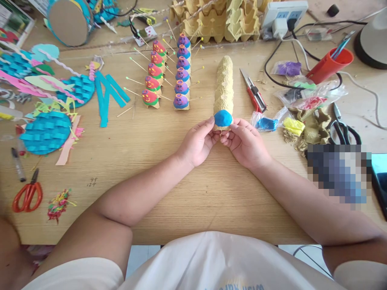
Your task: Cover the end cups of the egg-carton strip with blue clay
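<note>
Between both hands lies the near end of an egg carton strip, a row of pale cardboard cups pointing away from me. Blue clay covers the top of its nearest cup. My left hand pinches that cup from the left, thumb against the clay's edge. From the other side my right hand grips the same cup, its thumb at the clay's right edge. The fingertips of both hands meet under the cup's front and are partly hidden. Right of the strip lies a red utility knife.
Two decorated carton strips, one red and green, one purple and blue, have sticks poking out. Bagged clay, black scissors and a red cup are on the right. Woven blue paper discs and orange scissors lie left.
</note>
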The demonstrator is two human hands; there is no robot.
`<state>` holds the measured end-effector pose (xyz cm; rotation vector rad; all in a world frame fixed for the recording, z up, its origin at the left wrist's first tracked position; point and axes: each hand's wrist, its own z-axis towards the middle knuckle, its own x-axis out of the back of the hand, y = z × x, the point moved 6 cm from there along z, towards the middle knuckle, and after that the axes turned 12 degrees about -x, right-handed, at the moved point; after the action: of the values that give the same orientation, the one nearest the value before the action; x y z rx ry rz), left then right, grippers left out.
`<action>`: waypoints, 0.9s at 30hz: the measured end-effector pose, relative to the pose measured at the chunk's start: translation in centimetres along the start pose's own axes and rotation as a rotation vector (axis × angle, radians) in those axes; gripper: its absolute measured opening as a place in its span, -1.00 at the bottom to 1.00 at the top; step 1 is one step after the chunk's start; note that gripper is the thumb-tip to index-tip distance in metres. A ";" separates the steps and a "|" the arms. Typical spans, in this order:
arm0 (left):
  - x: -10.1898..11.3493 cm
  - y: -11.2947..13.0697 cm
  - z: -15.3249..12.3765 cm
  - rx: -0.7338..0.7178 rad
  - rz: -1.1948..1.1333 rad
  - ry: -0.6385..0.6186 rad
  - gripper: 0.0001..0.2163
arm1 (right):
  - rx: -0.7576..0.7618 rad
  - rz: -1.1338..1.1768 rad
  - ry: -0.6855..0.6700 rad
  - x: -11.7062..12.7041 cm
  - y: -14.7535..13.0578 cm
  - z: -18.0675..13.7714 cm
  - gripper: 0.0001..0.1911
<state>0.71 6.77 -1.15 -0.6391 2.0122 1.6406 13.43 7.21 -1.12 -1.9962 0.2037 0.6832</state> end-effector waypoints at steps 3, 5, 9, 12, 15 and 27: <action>-0.2 0.1 0.0 -0.008 0.000 -0.015 -0.56 | 0.002 0.004 -0.016 -0.1 -0.1 -0.1 -0.71; -0.2 0.2 0.0 -0.019 0.018 -0.024 -0.56 | -0.010 -0.013 -0.003 0.0 0.0 -0.1 -0.74; -0.1 0.2 0.0 -0.017 0.021 -0.023 -0.55 | -0.018 -0.029 0.017 0.2 0.0 0.0 -0.74; -0.1 0.1 0.0 -0.021 0.011 -0.034 -0.57 | -0.009 -0.017 0.010 0.2 0.0 0.1 -0.69; 0.0 0.0 0.0 -0.005 0.007 -0.015 -0.58 | -0.012 -0.028 0.013 0.2 0.0 0.1 -0.67; -0.2 0.2 0.0 -0.013 0.015 -0.008 -0.55 | -0.038 -0.026 0.012 -0.1 -0.1 0.0 -0.78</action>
<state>0.74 6.81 -0.88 -0.6228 2.0061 1.6637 13.41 7.23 -1.04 -2.0360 0.1727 0.6628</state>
